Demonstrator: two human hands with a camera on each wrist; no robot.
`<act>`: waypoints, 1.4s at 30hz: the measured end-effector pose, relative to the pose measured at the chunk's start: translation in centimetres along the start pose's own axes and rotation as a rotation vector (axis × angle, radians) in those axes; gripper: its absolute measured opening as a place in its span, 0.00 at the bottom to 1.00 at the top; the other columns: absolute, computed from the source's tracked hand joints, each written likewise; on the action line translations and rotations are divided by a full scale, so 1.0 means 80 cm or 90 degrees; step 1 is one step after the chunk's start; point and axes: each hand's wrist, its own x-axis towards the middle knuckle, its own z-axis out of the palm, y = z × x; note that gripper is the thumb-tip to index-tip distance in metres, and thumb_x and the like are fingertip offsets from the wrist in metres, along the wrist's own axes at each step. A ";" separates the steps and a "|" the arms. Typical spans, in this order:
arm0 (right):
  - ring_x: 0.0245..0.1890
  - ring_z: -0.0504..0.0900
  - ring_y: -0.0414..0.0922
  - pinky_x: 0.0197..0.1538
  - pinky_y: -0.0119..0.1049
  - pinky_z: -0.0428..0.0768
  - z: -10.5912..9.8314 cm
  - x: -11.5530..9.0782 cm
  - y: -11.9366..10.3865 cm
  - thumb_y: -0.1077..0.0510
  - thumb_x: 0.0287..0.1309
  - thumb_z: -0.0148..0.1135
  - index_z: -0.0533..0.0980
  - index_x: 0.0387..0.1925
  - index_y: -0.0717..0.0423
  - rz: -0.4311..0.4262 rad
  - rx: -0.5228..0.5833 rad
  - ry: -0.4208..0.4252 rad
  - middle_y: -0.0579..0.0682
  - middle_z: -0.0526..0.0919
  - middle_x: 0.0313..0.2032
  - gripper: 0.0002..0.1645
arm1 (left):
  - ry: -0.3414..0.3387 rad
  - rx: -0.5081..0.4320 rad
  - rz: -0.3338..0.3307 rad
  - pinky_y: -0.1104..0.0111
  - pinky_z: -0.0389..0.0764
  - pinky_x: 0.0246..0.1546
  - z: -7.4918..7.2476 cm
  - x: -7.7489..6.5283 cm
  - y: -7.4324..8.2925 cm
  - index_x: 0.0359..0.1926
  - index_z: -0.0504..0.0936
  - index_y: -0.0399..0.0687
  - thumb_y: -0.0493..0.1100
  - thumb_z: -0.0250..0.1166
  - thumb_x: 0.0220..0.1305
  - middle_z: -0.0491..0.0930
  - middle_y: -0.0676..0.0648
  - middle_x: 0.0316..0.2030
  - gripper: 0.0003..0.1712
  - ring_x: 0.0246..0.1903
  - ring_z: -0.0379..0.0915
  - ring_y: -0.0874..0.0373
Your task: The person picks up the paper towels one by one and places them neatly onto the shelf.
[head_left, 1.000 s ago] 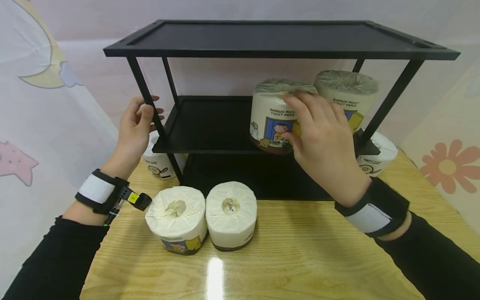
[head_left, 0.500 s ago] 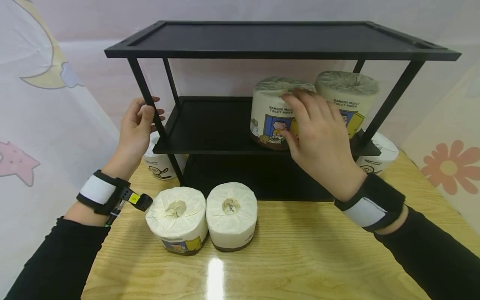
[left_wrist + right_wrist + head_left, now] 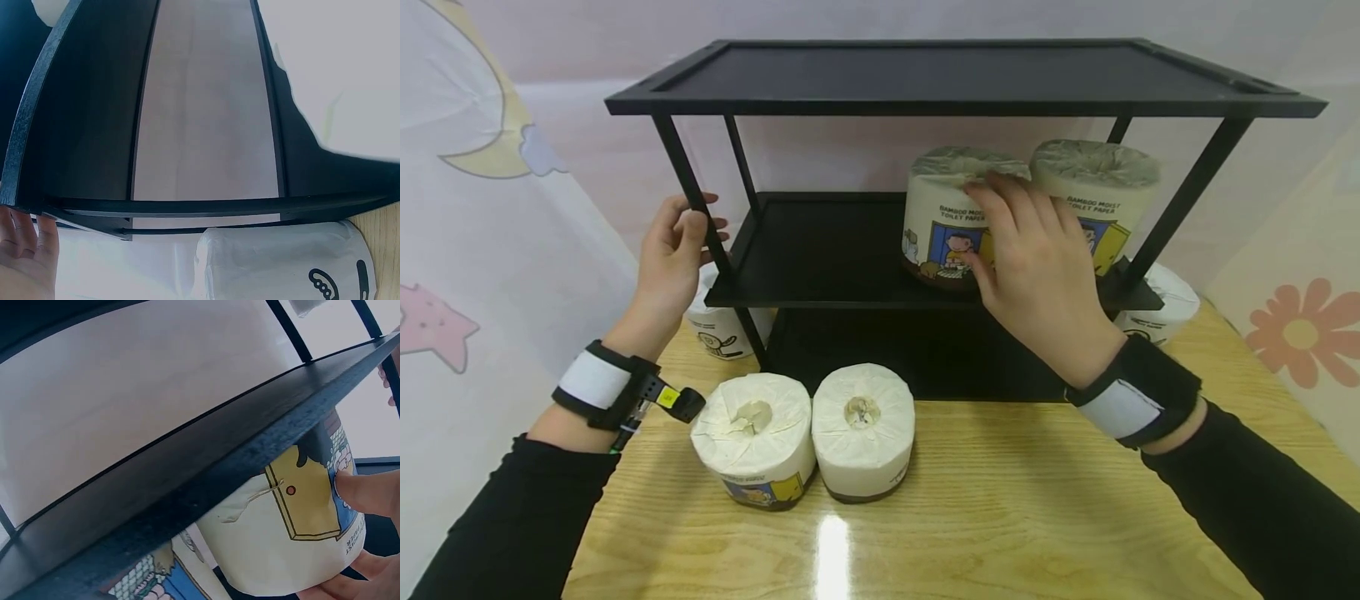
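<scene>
My right hand (image 3: 1045, 275) grips a wrapped toilet paper roll (image 3: 936, 196) on the middle shelf, fingers over its upper edge and thumb on its printed front. In the right wrist view the roll (image 3: 269, 550) shows a yellow door print under the thumb. Just right of it, a second toilet paper roll (image 3: 1097, 171) stands on the same shelf, partly behind my hand. On the other side, my left hand (image 3: 666, 258) holds the left front post (image 3: 681, 158) of the black shelf rack (image 3: 955, 108), fingers passing behind it.
Two toilet paper rolls, a left one (image 3: 756, 450) and a right one (image 3: 865, 450), stand side by side on the wooden table (image 3: 1000, 517) before the rack. Another roll (image 3: 718, 325) sits by its left side and one (image 3: 1168, 304) by its right.
My right hand has pushed the gripped roll slightly back, deeper onto the middle shelf. The left hand keeps its place on the post.
</scene>
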 end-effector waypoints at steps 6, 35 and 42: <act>0.62 0.69 0.62 0.57 0.58 0.71 0.003 -0.002 0.003 0.60 0.57 0.72 0.64 0.64 0.65 0.006 -0.002 -0.005 0.65 0.69 0.63 0.37 | -0.001 0.000 0.001 0.69 0.77 0.51 0.000 0.000 0.000 0.56 0.77 0.54 0.65 0.60 0.58 0.77 0.44 0.45 0.30 0.48 0.75 0.54; 0.67 0.65 0.59 0.60 0.62 0.69 -0.002 -0.011 0.012 0.59 0.56 0.72 0.63 0.71 0.57 0.015 0.014 -0.030 0.60 0.67 0.68 0.43 | 0.003 0.032 -0.016 0.65 0.76 0.54 0.000 0.000 -0.001 0.57 0.76 0.56 0.61 0.57 0.64 0.78 0.48 0.45 0.25 0.49 0.75 0.55; 0.64 0.69 0.62 0.59 0.62 0.70 -0.015 -0.021 0.005 0.60 0.57 0.70 0.65 0.69 0.60 0.019 0.044 -0.034 0.60 0.68 0.68 0.40 | 0.004 0.042 -0.016 0.64 0.75 0.54 0.000 -0.001 0.001 0.58 0.75 0.56 0.61 0.57 0.65 0.78 0.49 0.45 0.25 0.49 0.74 0.55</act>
